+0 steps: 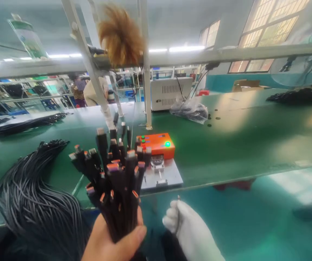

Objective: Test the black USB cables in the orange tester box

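Observation:
My bare left hand (pixel 112 239) is wrapped round a thick bundle of black USB cables (pixel 120 188), their metal plugs pointing up and fanned out, some orange inside. To its right, my right hand (pixel 188 224) wears a white glove and is closed in a pinch on a thin dark cable (pixel 178 214) with a small metal tip sticking up. Behind the bundle sits an orange tester box (pixel 158 145) with a lit green light. In front of the box, a metal plate (pixel 169 174) carries a small clamp-like fixture (pixel 158 165), partly covered by the plugs.
A large coil of black cables (pixel 36 181) lies on the green table (pixel 226 145) at left; more cable bundles (pixel 28 123) lie behind. A grey metal box (pixel 169 94) and clear plastic bag (pixel 191 110) stand beyond the white frame post (pixel 146 72). A person (pixel 96 90) is in the background.

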Demonstrator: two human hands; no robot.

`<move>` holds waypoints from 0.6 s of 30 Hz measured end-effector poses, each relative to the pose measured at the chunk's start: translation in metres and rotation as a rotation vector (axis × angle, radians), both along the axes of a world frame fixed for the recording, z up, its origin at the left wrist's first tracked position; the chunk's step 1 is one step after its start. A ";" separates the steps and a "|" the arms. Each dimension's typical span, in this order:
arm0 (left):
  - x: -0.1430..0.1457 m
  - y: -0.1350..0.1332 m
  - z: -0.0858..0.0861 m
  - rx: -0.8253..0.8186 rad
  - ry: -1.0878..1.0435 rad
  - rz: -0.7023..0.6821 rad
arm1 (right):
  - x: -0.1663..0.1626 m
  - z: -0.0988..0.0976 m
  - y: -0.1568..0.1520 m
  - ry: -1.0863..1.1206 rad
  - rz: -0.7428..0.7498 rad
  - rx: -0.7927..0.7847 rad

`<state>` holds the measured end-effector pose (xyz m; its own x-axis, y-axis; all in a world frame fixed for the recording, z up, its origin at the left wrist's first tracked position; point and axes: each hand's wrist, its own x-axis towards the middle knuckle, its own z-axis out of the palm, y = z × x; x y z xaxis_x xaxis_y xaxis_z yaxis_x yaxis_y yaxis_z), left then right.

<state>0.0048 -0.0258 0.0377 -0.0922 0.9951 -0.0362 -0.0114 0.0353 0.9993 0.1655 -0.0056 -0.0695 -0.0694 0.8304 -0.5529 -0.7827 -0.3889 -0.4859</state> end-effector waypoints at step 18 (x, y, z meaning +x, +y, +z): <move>0.003 0.002 0.015 0.011 -0.035 -0.070 | 0.037 -0.070 -0.075 -0.967 0.373 -0.032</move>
<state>0.0083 -0.0235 0.0523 -0.0208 0.9994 -0.0271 -0.0439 0.0262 0.9987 0.2022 -0.0801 -0.1392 0.1664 0.8311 -0.5307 0.1092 -0.5504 -0.8277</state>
